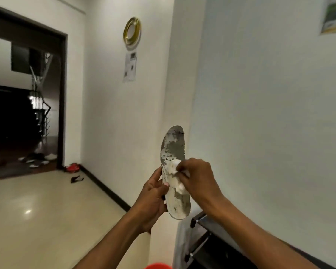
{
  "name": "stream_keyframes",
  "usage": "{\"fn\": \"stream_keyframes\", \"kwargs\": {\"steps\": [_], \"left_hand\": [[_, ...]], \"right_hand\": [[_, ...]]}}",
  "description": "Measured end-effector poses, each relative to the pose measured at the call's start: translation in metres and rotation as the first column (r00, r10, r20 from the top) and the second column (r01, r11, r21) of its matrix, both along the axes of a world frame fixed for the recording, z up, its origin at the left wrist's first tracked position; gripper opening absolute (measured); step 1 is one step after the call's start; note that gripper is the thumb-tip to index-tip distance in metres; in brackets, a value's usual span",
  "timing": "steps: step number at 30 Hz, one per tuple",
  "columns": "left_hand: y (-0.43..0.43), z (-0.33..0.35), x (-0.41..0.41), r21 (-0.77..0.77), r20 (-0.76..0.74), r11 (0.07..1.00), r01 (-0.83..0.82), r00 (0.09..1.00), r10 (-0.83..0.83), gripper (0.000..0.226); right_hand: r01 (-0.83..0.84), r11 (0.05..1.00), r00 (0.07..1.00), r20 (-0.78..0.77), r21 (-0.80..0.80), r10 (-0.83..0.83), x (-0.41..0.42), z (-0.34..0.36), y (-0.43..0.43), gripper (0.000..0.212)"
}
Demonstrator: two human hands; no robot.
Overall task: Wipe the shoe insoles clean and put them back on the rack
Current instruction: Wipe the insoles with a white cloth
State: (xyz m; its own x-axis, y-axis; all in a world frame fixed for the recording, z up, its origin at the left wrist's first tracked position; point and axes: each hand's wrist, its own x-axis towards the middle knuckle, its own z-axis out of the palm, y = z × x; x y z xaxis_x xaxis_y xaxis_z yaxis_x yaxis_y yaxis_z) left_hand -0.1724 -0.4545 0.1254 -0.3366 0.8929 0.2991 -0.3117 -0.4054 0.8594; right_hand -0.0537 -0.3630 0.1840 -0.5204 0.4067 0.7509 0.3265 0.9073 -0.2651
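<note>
A worn insole [173,150], grey with pale patches, stands upright in front of me, toe end up. My left hand [152,199] grips its lower left edge, thumb on the face. My right hand [199,178] presses a small white cloth [176,168] against the insole's middle; most of the cloth is hidden under the fingers. The dark shoe rack [204,230] sits low at the right, below my right forearm, against the wall.
A red round object [158,266] peeks in at the bottom edge. White walls rise close ahead and to the right. Glossy floor spreads left, with a red item [72,167] and a dark item [77,179] by the skirting. A dark doorway [25,101] opens at left.
</note>
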Motion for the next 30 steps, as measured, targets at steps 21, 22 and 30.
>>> {"fn": "stream_keyframes", "kwargs": {"steps": [21, 22, 30], "left_hand": [[-0.101, 0.197, 0.127, 0.182, -0.357, 0.94, 0.29, 0.91, -0.212, 0.07], [-0.106, 0.205, 0.13, 0.188, -0.364, 0.938, 0.29, 0.908, -0.208, 0.07], [-0.135, 0.255, 0.149, 0.253, -0.472, 0.92, 0.299, 0.868, -0.153, 0.071]], "right_hand": [[0.225, 0.846, 0.928, -0.37, 0.483, -0.036, 0.159, 0.253, -0.128, 0.02], [0.189, 0.826, 0.95, -0.312, 0.531, -0.017, 0.159, 0.257, -0.138, 0.021], [0.247, 0.718, 0.93, -0.367, 0.651, 0.012, 0.169, 0.319, -0.172, 0.012]]}}
